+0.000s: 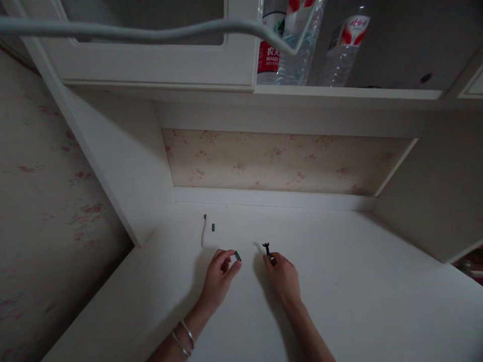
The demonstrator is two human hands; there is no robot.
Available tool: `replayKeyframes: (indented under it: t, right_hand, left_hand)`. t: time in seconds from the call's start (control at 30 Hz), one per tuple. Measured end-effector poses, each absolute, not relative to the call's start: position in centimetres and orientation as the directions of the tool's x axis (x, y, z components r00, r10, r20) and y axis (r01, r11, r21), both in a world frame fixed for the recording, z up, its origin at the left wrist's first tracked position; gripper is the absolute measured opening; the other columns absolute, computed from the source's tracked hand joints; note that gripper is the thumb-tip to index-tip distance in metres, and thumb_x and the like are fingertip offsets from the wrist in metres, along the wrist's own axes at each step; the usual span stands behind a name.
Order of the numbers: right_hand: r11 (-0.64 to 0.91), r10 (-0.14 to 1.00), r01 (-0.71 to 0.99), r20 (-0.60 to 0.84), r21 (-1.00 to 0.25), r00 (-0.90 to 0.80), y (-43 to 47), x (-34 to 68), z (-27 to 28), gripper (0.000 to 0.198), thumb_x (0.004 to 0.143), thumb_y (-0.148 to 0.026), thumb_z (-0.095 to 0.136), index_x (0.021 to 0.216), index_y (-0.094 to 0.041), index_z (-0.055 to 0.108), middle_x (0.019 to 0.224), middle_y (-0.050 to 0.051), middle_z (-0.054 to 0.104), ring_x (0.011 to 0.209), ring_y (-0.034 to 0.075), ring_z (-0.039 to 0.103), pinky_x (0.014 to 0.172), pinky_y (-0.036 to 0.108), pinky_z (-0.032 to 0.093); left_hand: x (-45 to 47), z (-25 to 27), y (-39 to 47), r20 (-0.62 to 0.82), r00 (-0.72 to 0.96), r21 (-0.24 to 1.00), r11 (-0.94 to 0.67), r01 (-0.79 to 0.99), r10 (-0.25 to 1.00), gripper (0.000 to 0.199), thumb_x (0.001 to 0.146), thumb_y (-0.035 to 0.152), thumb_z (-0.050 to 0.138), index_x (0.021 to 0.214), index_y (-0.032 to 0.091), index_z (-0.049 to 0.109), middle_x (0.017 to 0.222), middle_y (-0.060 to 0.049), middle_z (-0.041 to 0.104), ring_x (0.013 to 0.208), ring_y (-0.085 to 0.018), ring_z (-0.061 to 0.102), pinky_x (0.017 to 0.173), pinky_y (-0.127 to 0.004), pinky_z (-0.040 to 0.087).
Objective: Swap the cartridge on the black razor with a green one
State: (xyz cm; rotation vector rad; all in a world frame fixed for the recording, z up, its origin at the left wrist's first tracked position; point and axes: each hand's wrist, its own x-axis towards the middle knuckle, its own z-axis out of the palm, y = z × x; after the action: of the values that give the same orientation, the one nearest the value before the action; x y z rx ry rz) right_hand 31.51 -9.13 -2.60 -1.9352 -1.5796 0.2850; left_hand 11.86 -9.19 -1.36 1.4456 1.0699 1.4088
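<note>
Pinching a small green piece (237, 256) between thumb and fingertips, left hand (218, 279) low over the white desk (358, 291), bangles (183, 338) on the wrist. Gripping a small black part (267, 248) on the right, right hand (284, 276) closed round its lower end, only the top poking out past the fingers. Both pieces near each other but apart, a clear gap between them. Farther back on the desk, another little dark green piece (213, 227), and just left of it a thin pale wire (204, 230) with a dark tip. Up on the far shelf (339, 93), water bottles (298, 45) standing upright.

Risk from here, as a judgement: tiny parts, fingertip grips, dim light. Easy to fumble the green piece, let it slip and skitter across the smooth top. Hard to line up two such small things without misjudging the angle or forcing them. Possible too to brush the loose piece and wire off their spot with a careless sweep of the left wrist.
</note>
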Motion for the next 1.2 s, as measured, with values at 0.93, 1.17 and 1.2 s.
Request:
replayKeyframes:
  t: [0.93,1.17,1.2]
  right_hand:
    - [-0.159,0.938,0.865,0.201,-0.476,0.283,-8.9,31.0,-2.4,0.033,0.095,-0.036,0.04,0.109,-0.022,0.066,0.097,0.009,0.065,0.079,0.021,0.064,0.063,0.027,0.04]
    - [0.109,0.926,0.643,0.313,-0.758,0.212,-9.6,29.9,-2.0,0.033,0.091,-0.041,0.045,0.092,-0.02,0.07,0.083,0.006,0.065,0.072,0.019,0.059,0.067,0.027,0.041]
    - [0.161,0.932,0.548,0.309,-0.821,0.188,-9.8,29.5,-1.9,0.033,0.089,-0.044,0.048,0.088,-0.02,0.07,0.081,0.005,0.065,0.071,0.019,0.058,0.066,0.027,0.041]
  left_hand:
    - [12.0,-1.3,-10.6,0.446,-0.017,0.879,-0.435,0.194,0.895,0.037,0.064,0.029,0.08,0.099,0.028,0.071,0.089,-0.006,0.059,0.075,-0.021,0.051,0.073,-0.031,0.043]
    - [11.7,-1.4,-10.6,0.444,0.023,0.871,-0.437,0.223,0.896,0.037,0.067,0.031,0.078,0.103,0.028,0.07,0.091,-0.008,0.059,0.086,-0.025,0.054,0.081,-0.033,0.044]
    - [11.6,-1.4,-10.6,0.451,0.026,0.865,-0.444,0.234,0.892,0.037,0.067,0.031,0.078,0.103,0.028,0.069,0.091,-0.008,0.059,0.086,-0.025,0.054,0.081,-0.033,0.044]
